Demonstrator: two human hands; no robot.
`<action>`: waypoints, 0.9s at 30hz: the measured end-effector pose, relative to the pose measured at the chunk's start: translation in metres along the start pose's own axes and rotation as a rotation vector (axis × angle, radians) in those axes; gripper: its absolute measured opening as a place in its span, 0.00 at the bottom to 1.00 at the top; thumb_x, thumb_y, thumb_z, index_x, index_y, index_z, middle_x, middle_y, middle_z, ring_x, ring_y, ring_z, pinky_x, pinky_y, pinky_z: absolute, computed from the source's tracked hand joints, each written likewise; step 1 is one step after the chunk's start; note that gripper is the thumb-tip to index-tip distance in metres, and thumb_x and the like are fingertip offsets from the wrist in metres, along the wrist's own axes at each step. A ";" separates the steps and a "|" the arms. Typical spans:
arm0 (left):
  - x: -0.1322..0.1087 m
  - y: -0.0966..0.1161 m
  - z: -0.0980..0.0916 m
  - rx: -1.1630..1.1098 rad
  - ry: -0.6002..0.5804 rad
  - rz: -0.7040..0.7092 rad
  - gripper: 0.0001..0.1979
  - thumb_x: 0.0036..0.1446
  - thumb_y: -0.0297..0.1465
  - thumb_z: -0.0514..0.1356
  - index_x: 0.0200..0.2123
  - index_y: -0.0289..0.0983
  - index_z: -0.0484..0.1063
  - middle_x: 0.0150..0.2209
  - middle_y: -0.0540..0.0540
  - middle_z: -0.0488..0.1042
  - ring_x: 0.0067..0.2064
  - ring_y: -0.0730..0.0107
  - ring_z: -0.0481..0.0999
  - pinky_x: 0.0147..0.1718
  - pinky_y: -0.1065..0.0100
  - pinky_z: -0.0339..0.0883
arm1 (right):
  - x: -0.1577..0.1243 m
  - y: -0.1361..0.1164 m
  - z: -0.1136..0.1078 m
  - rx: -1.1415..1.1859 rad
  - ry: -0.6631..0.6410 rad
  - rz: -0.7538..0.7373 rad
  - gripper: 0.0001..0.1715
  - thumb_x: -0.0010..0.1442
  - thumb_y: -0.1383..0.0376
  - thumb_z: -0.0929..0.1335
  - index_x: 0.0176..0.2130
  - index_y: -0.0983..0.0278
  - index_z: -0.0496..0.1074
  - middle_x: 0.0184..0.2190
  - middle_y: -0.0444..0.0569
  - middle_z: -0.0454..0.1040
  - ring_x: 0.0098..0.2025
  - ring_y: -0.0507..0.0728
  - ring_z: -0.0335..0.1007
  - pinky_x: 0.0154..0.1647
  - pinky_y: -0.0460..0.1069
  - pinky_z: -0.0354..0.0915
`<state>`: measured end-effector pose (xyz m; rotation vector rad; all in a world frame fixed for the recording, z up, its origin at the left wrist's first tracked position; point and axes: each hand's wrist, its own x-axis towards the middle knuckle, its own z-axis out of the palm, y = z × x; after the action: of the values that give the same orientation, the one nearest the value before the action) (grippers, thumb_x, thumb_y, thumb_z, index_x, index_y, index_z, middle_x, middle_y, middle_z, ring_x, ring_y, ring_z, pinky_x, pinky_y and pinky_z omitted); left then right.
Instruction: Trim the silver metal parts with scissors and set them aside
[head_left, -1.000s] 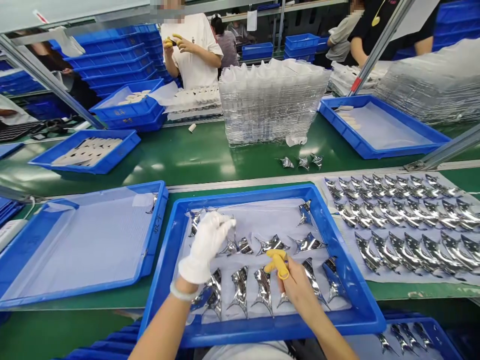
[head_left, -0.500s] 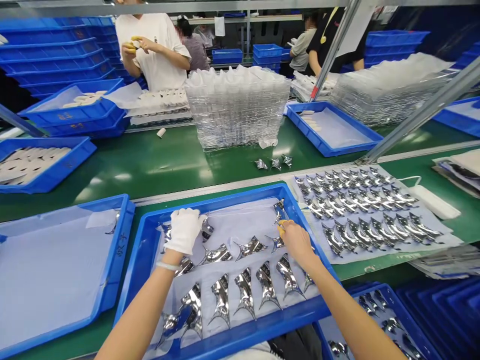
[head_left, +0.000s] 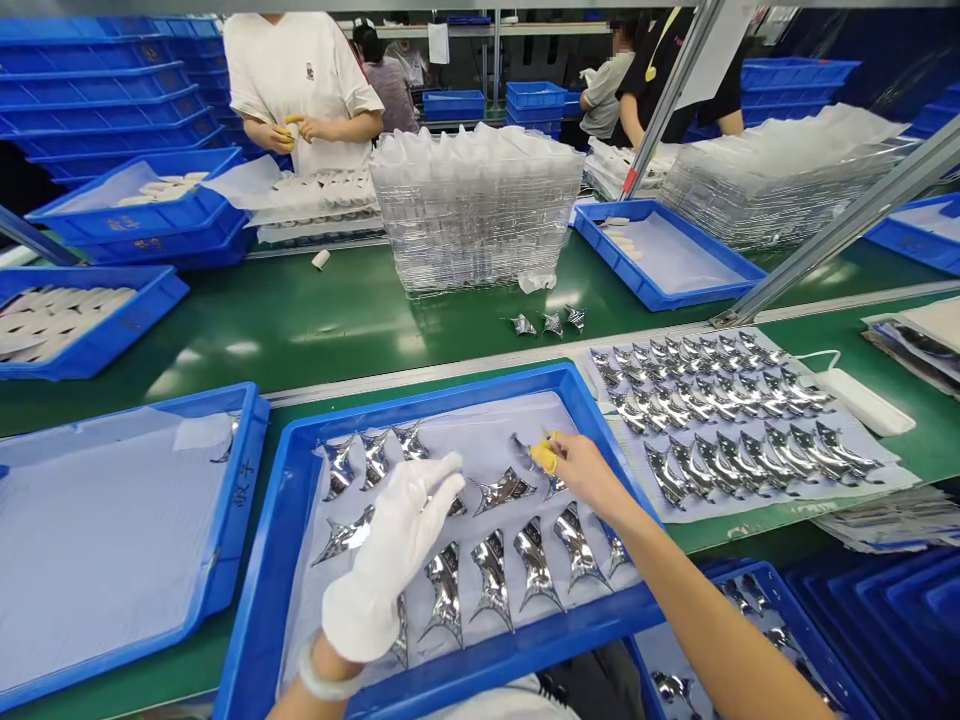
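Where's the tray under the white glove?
In the head view, the blue tray sits lower middle, between another tray at left and rows of metal pieces at right.

The parts [head_left: 531, 562] look like mirror-glossy metal, the tray [head_left: 274, 545] smooth plastic, its liner [head_left: 484, 430] matt and papery.

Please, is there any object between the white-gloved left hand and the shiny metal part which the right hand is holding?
Nothing visible stands between the left hand and the metal part in the right hand; only pale liner shows in the gap.

Clear plastic stack [head_left: 480, 225] on green bench [head_left: 315, 320]; white-shirted person [head_left: 300, 75] beyond
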<state>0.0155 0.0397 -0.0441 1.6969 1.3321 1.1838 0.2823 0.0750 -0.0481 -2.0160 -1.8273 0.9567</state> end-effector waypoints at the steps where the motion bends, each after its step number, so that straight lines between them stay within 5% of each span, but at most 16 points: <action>1: -0.003 0.008 0.004 -0.007 -0.034 0.022 0.16 0.65 0.46 0.60 0.50 0.47 0.80 0.46 0.42 0.81 0.52 0.55 0.79 0.53 0.53 0.73 | -0.011 -0.009 0.002 0.076 -0.036 -0.032 0.17 0.69 0.59 0.66 0.30 0.64 0.71 0.25 0.42 0.69 0.27 0.52 0.65 0.28 0.46 0.62; 5: -0.009 0.027 0.017 0.005 -0.116 0.052 0.20 0.60 0.36 0.68 0.56 0.47 0.78 0.45 0.45 0.83 0.47 0.59 0.81 0.52 0.54 0.74 | -0.054 -0.040 0.016 0.741 -0.243 -0.117 0.24 0.63 0.47 0.69 0.28 0.62 0.66 0.20 0.35 0.54 0.21 0.48 0.43 0.19 0.44 0.46; 7: -0.013 0.031 0.017 -0.069 -0.111 -0.006 0.16 0.62 0.34 0.66 0.53 0.45 0.80 0.44 0.44 0.83 0.45 0.61 0.82 0.49 0.58 0.76 | -0.069 -0.048 0.025 1.055 -0.293 -0.123 0.25 0.61 0.45 0.71 0.28 0.61 0.66 0.19 0.34 0.51 0.20 0.48 0.40 0.20 0.45 0.44; 9: -0.017 0.036 0.015 -0.180 -0.057 -0.133 0.12 0.61 0.34 0.67 0.48 0.42 0.82 0.46 0.42 0.83 0.45 0.59 0.83 0.47 0.59 0.77 | -0.079 -0.050 0.033 1.121 -0.213 -0.187 0.25 0.65 0.45 0.68 0.30 0.62 0.70 0.18 0.35 0.53 0.20 0.48 0.43 0.20 0.45 0.45; 12: -0.023 0.041 0.008 -0.307 0.047 -0.300 0.12 0.57 0.36 0.70 0.45 0.40 0.83 0.46 0.42 0.84 0.45 0.58 0.84 0.45 0.60 0.79 | -0.087 -0.049 0.044 0.918 0.027 -0.425 0.21 0.69 0.48 0.67 0.37 0.62 0.77 0.25 0.43 0.69 0.22 0.50 0.54 0.21 0.46 0.52; 17: -0.028 0.043 0.004 -0.301 0.065 -0.295 0.11 0.57 0.35 0.70 0.44 0.42 0.83 0.47 0.44 0.84 0.48 0.60 0.83 0.49 0.63 0.77 | -0.093 -0.048 0.057 0.488 0.379 -0.791 0.11 0.73 0.64 0.67 0.41 0.61 0.79 0.33 0.51 0.80 0.30 0.56 0.73 0.27 0.48 0.66; 27: -0.039 0.052 0.010 -0.285 0.155 -0.252 0.09 0.60 0.34 0.69 0.44 0.46 0.83 0.46 0.48 0.85 0.49 0.64 0.82 0.52 0.66 0.75 | -0.103 -0.045 0.064 0.195 0.613 -0.956 0.10 0.74 0.70 0.64 0.44 0.63 0.75 0.34 0.54 0.83 0.30 0.57 0.79 0.29 0.49 0.70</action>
<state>0.0405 -0.0109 -0.0111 1.2206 1.3495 1.3048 0.2085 -0.0305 -0.0392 -0.9202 -1.8663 0.1809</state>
